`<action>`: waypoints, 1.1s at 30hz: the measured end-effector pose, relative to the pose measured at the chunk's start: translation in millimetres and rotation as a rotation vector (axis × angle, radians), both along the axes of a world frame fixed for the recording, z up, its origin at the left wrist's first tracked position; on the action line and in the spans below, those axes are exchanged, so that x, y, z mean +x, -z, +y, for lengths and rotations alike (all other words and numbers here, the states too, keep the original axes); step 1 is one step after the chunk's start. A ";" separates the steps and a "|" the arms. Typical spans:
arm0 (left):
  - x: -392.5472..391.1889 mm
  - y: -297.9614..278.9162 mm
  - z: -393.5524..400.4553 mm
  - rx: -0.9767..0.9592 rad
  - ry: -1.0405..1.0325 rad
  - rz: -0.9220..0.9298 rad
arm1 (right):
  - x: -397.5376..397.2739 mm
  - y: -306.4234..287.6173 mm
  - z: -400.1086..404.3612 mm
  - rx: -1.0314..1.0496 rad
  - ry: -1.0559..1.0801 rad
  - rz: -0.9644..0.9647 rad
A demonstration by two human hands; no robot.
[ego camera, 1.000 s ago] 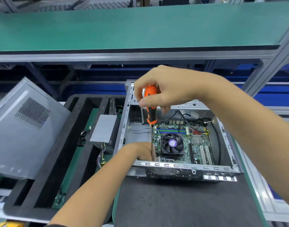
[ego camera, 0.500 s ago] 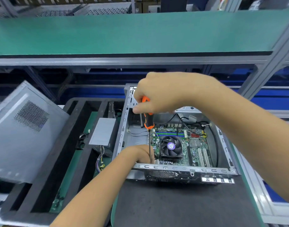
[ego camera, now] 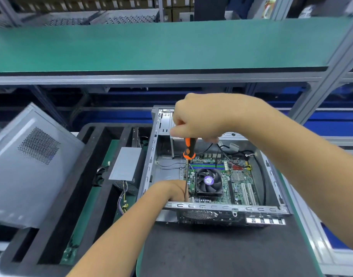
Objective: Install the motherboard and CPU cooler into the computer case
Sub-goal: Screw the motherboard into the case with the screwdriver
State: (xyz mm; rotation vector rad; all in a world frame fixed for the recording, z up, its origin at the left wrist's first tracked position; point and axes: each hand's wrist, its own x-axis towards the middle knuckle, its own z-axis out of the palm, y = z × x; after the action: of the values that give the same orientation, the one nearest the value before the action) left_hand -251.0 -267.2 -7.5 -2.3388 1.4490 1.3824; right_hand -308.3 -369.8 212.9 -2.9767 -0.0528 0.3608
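Motherboard (ego camera: 239, 182) below right hand (ego camera: 201, 116) gripping upright screwdriver (ego camera: 189, 150).

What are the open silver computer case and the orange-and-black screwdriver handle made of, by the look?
Open silver computer case: looks like bare sheet metal, dull grey sheen, stamped slots along the folded front rim. Orange-and-black screwdriver handle: probably moulded plastic with a rubbery black grip, matte with a dimpled patch; its shaft looks like bright steel.
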 end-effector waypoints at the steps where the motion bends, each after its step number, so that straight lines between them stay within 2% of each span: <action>1: 0.2 0.2 -0.3 0.001 0.003 -0.002 | 0.7 -0.8 -0.3 -0.008 -0.014 0.012; 6: 1.2 -0.3 -0.9 0.045 0.030 0.015 | -0.7 -6.5 -6.3 0.128 -0.043 0.107; 13: 1.9 0.2 -2.3 0.067 0.104 0.025 | -6.4 4.2 -4.9 0.072 -0.063 -0.126; 19: 1.9 2.3 -4.3 0.075 0.131 0.023 | -7.5 4.5 -7.9 0.124 -0.122 -0.039; 24: 3.6 5.1 -5.9 0.109 0.180 0.011 | -5.7 8.4 -13.2 0.177 -0.090 -0.147; 33: 7.7 12.3 -8.7 0.156 0.293 0.002 | -5.6 13.9 -13.6 0.243 -0.067 -0.154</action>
State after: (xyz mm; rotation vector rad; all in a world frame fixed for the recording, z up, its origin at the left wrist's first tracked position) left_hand -243.3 -275.9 -19.7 -1.9407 1.5473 1.3623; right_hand -314.0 -383.4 199.1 -2.7597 -0.1984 0.1213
